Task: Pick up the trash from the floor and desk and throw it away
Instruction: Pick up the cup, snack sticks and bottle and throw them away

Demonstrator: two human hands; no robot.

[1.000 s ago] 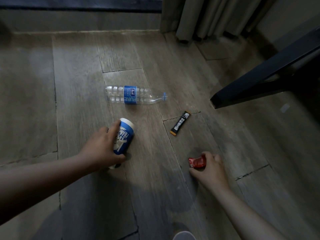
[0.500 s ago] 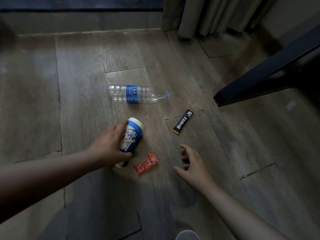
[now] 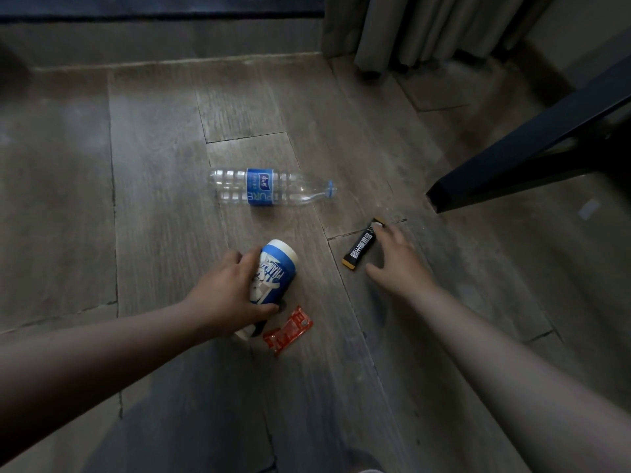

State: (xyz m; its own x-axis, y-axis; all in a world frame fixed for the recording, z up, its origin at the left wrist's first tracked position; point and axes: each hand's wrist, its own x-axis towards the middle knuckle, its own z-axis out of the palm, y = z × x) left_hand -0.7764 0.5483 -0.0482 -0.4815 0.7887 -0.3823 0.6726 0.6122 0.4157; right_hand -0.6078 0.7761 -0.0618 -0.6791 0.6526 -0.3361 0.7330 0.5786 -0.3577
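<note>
Our left hand (image 3: 232, 295) curls round the blue and white paper cup (image 3: 275, 274), holding it tilted over the grey wooden plank floor (image 3: 153, 199). The red crinkled wrapper (image 3: 288, 331) lies just beside the cup's base. Our right hand (image 3: 396, 261) is spread wide and holds nothing, just right of the black stick sachet with a yellow end (image 3: 361, 248); one fingertip seems to touch its far end. The clear plastic bottle with a blue label (image 3: 269, 189) lies on its side beyond the cup, apart from both hands

Wide bare floor (image 3: 68, 199) left of water bottle (image 3: 269, 187) & paper cup (image 3: 273, 278); on the right a dark furniture leg (image 3: 512, 158) slants in, curtain (image 3: 409, 29) behind.
</note>
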